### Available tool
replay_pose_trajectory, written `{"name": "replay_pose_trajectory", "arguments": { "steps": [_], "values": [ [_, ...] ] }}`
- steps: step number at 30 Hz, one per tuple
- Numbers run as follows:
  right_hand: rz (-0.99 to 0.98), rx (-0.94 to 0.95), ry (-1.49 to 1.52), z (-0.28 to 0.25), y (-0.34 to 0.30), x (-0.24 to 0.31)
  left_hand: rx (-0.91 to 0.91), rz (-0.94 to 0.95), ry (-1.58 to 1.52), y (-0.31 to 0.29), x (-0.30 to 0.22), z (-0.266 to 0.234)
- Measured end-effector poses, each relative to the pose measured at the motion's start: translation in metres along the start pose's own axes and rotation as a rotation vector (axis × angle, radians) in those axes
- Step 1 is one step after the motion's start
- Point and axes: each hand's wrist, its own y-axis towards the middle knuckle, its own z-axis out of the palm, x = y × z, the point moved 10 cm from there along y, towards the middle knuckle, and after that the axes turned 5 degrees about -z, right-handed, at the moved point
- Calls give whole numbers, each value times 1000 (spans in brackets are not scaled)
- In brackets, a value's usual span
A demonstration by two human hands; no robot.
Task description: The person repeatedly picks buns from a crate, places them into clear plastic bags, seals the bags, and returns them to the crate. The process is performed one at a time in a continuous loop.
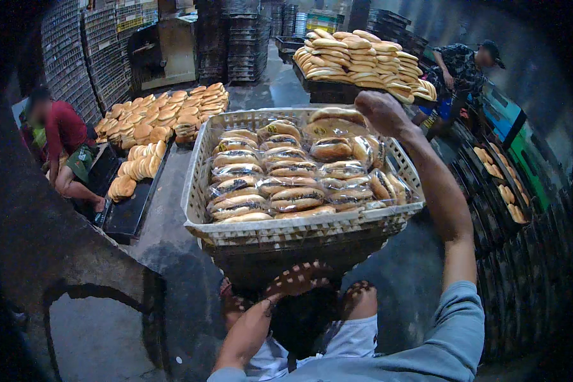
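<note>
The bagged bun (335, 129) nearest the right hand (380, 113) lies at the far edge of the pale plastic crate (302, 234), toward its far right corner, just left of the curled fingers. Those fingers are bent down close to the bag; whether they have hold of it or only touch it, I cannot tell. The right elbow is bent outside the crate's right edge, and the forearm rises, leaning left, to that corner with the wrist flexed. Nearer the body, other bagged buns (296, 198) fill the crate in rows up to its near edge. The left hand (301, 279) is below that near edge, dappled with light, fingers pointing right; shadow hides how far it is closed or what it touches.
</note>
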Motion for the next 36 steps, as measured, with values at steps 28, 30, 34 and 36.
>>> {"name": "replay_pose_trajectory", "arguments": {
  "steps": [28,30,34,36],
  "values": [
    [651,-274,751,-31,-256,247,-644,345,-1006,-122,-141,-83],
    [694,-307,747,-29,-257,247,-637,392,-1021,-125,-146,-84],
    [703,-385,761,-23,-266,240,-577,415,-1056,-123,-147,-89],
    [716,-372,788,-21,-267,240,-489,392,-1154,-116,-147,-86]
  ]
}}
